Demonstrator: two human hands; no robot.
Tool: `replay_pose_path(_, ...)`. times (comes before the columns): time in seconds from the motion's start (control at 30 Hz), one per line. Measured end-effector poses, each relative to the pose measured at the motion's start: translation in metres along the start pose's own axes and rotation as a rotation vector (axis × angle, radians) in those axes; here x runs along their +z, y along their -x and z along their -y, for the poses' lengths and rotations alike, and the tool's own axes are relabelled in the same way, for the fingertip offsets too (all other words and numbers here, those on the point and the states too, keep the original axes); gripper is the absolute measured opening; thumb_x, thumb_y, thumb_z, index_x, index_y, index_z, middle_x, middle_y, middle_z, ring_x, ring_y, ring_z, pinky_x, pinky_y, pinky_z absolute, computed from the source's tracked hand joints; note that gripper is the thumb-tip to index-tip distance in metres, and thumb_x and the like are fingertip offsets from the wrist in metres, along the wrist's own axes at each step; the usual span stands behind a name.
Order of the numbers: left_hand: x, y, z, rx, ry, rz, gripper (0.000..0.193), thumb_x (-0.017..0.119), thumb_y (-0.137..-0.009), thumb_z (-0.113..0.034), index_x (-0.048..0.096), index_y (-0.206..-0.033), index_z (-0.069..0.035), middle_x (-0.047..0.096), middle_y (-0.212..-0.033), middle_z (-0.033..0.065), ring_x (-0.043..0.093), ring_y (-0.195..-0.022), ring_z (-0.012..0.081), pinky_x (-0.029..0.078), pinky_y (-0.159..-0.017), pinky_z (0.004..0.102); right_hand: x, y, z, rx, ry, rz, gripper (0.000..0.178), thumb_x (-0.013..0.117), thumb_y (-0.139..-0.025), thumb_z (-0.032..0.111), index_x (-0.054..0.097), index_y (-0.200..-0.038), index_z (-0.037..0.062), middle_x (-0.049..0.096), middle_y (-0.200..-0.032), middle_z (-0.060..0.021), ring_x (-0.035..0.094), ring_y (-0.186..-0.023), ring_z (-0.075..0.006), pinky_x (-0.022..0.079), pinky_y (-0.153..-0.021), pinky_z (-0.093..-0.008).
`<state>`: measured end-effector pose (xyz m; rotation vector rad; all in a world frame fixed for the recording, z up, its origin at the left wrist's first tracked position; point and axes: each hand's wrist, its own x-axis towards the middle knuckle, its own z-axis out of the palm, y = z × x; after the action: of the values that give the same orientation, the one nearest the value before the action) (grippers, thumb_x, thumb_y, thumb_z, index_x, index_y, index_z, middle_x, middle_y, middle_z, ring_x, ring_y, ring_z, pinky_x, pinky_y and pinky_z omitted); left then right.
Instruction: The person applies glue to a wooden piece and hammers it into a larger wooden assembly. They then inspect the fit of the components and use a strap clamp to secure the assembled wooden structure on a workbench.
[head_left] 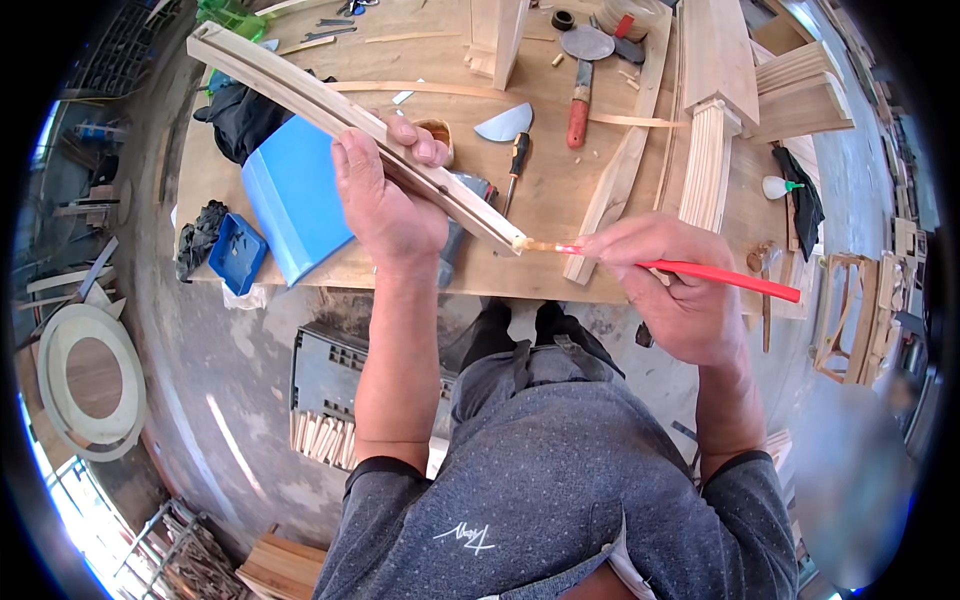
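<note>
Brush (722,279) pinched in R hand (685,285), tip (530,245) @ wood rail (300,94) gripped in L hand (392,210).

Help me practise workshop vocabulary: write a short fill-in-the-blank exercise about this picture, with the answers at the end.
1. The left hand grips a long, grooved strip made of ____.
2. The right hand holds a brush whose handle is coloured ____.
3. The small open tray near the edge of the table is coloured ____.

Missing words: wood; red; blue.
</note>
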<state>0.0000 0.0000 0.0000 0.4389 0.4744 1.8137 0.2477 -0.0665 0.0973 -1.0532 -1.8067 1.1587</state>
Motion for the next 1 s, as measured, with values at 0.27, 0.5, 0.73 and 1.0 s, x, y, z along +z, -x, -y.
replay_pose_path(0.27,-0.003,0.003,0.0,-0.011,-0.063,0.035,0.032,0.049,-0.11,-0.039,0.058,-0.12,-0.01,0.056,-0.092,0.0058,0.049,-0.079,0.0186,0.043,-0.074,0.0354,-0.002,-0.006,-0.007,-0.058,-0.093,0.092,0.021,0.058,-0.089,-0.018,0.067,-0.097,-0.0006,0.073,-0.103,-0.0187,0.074,-0.105,-0.0324,0.059,-0.092,-0.0412)
replay_pose_path(0.5,-0.017,-0.002,-0.002,-0.037,-0.024,0.011,0.031,0.048,-0.11,-0.038,0.057,-0.119,-0.01,0.055,-0.091,0.0057,0.049,-0.078,0.018,0.043,-0.073,0.0348,0.003,-0.006,-0.014,-0.026,-0.145,0.065,0.021,0.062,-0.086,-0.018,0.068,-0.094,-0.0003,0.074,-0.098,-0.0144,0.075,-0.101,-0.0287,0.06,-0.086,-0.0361)
replay_pose_path(0.73,-0.048,-0.004,-0.032,-0.015,-0.004,-0.11,0.035,0.05,-0.109,-0.04,0.053,-0.118,-0.007,0.053,-0.089,0.0049,0.048,-0.077,0.0169,0.042,-0.071,0.0334,0.008,-0.023,-0.025,0.059,-0.33,-0.096,0.012,0.061,-0.096,-0.011,0.066,-0.102,-0.0028,0.073,-0.101,-0.0156,0.074,-0.103,-0.0267,0.061,-0.091,-0.0363)
replay_pose_path(1.0,-0.102,0.023,-0.059,-0.066,-0.067,-0.305,0.032,0.049,-0.11,-0.035,0.05,-0.12,-0.005,0.049,-0.086,0.0022,0.045,-0.073,0.0149,0.042,-0.068,0.0322,0.011,-0.062,-0.043,0.175,-0.368,-0.326,0.013,0.065,-0.1,0.002,0.066,-0.11,-0.0056,0.073,-0.102,-0.0148,0.074,-0.098,-0.0229,0.065,-0.085,-0.0336)
